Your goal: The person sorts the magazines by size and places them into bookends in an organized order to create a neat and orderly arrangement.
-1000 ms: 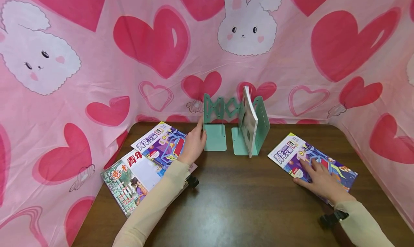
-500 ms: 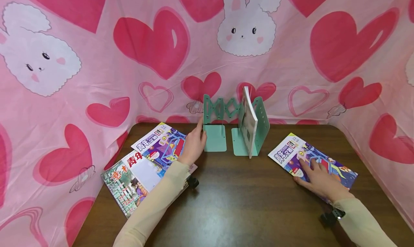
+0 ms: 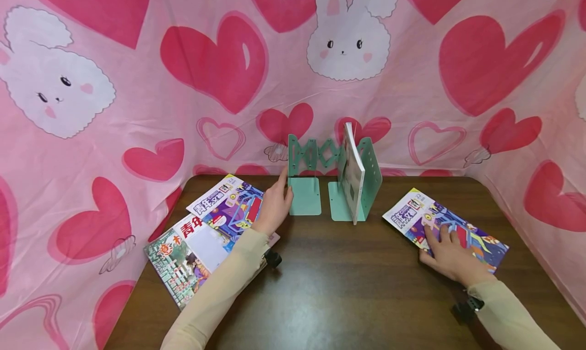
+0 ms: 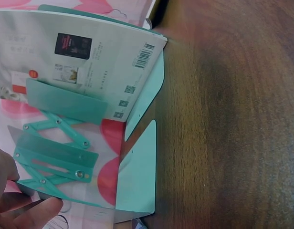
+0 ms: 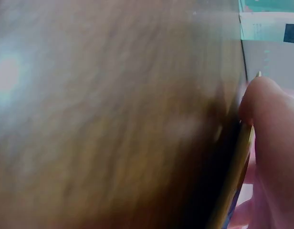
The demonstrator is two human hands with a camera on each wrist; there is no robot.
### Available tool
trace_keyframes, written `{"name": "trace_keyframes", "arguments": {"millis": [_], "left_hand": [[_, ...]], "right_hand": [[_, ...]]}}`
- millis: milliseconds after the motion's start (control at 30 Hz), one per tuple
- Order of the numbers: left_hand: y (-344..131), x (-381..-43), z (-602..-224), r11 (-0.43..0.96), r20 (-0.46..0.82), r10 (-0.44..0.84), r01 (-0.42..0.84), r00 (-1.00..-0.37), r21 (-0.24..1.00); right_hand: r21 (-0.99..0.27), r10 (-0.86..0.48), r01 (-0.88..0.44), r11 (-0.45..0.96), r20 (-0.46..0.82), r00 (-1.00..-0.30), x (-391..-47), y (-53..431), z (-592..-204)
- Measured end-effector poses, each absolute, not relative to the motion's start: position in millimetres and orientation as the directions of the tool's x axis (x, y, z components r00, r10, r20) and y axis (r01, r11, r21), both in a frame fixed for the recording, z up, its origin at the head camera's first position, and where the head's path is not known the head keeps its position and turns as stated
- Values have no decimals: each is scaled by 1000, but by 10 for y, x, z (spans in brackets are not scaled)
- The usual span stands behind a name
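With its thumb and fingers, my left hand (image 3: 274,203) grips the upright left end panel of a mint-green expandable bookend (image 3: 305,196). The left wrist view shows the fingers (image 4: 39,214) at that panel's edge. A magazine (image 3: 353,174) stands upright, slightly tilted, near the bookend's right panel. On the table's right side, my right hand (image 3: 455,256) holds a purple-covered magazine (image 3: 403,215), fingers spread over the cover. Its thumb (image 5: 261,102) hooks over the side edge in the right wrist view, with dark shadow beneath that edge.
Overlapping magazines lie at the left: a purple one (image 3: 238,207) on top of others, including a green-covered one (image 3: 176,268), partly behind the left forearm. The dark brown wooden table (image 3: 339,289) backs onto a pink curtain (image 3: 284,60) with hearts and rabbits.
The right hand and its magazine have shifted slightly to the right, and the magazine's lower corner has gone out of sight behind the hand. The left hand stays at the bookend.
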State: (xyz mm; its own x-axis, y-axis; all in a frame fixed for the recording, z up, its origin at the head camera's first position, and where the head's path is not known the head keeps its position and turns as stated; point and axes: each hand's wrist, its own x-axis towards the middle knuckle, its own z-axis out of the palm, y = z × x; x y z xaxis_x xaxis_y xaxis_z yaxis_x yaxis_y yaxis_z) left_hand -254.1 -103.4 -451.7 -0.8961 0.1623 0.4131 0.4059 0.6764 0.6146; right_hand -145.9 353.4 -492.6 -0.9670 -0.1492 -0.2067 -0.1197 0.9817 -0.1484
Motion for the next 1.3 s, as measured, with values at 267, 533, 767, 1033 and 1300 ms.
{"name": "trace_keyframes", "arguments": {"millis": [267,533,767,1033,1300], "left_hand": [[-1036,-2539,-4504,670,391,165,394,-906,629],[-1032,-2537,-4479,676,400,163,397,-902,621],[-1026,-2534,-4485,676,397,172,401,-902,618],[-1020,-2532,-4513,686,409,174,408,-896,603],[-1022,-2537,-4502,686,423,166,412,-891,599]], "right_hand": [[-198,-143,-91,976,-268,-953,-1466,3525,-4896],[-206,-164,-115,972,-238,-957,-1463,3542,-4894],[-258,-111,-58,964,-198,-974,-1424,3541,-4978],[-358,-84,-15,933,-178,-980,-1358,3526,-5025],[-386,-87,-82,919,5,-996,-1321,3526,-5025]]}}
